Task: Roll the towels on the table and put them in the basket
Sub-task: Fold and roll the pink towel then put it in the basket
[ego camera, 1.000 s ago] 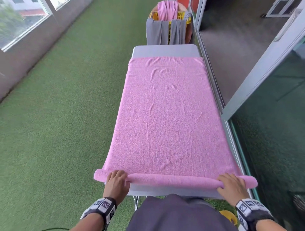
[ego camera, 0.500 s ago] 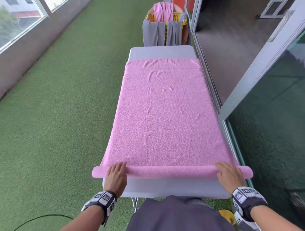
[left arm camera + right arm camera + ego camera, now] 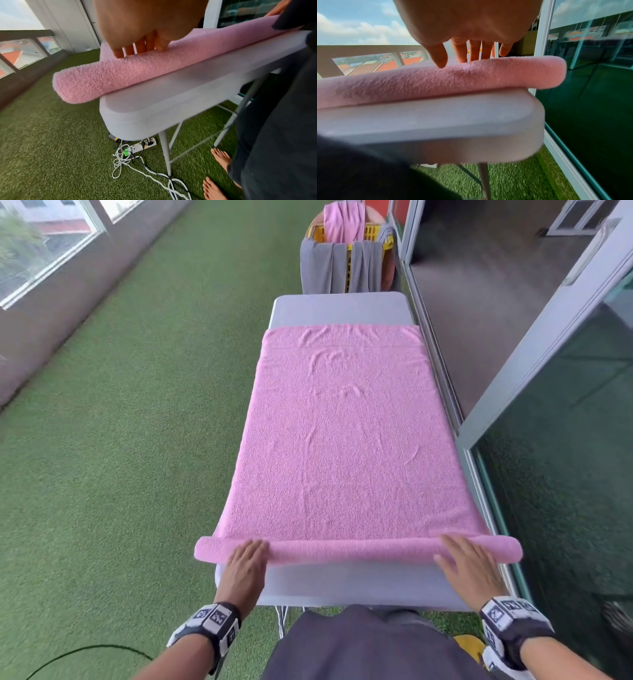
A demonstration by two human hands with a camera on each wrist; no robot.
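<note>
- Out on a green-turfed balcony, a long grey table (image 3: pixel 339 306) runs away from the person, glass doors down its right side
- Pink towel (image 3: pixel 342 440) lies flat along the table, its near end wound into a roll (image 3: pixel 356 551) that crosses the full width and overhangs both side edges
- That roll is fatter than a second ago and has travelled forward: a bare strip of tabletop now shows between it and the near edge, where before it sat right at the edge
- Left hand (image 3: pixel 245 568) lies flat on the roll's left part, fingers (image 3: pixel 140 47) straight and pressing down on top, gripping nothing
- Right hand (image 3: pixel 467 568) does likewise near the right end, fingers (image 3: pixel 475 51) extended over the crest, palm pushing, nothing pinched
- A second ago the fingers were curled over the roll; now they are stretched out, so this reads as the push half of a rolling stroke
- Most of the towel is not yet rolled, so the task looks early
- Yellow basket (image 3: pixel 347 251) waits beyond the far end, grey cloths (image 3: pixel 330 268) draped over its front, another pink towel (image 3: pixel 344 220) hanging from it
- Power strip (image 3: pixel 142 145) and cables lie on the turf beneath
</note>
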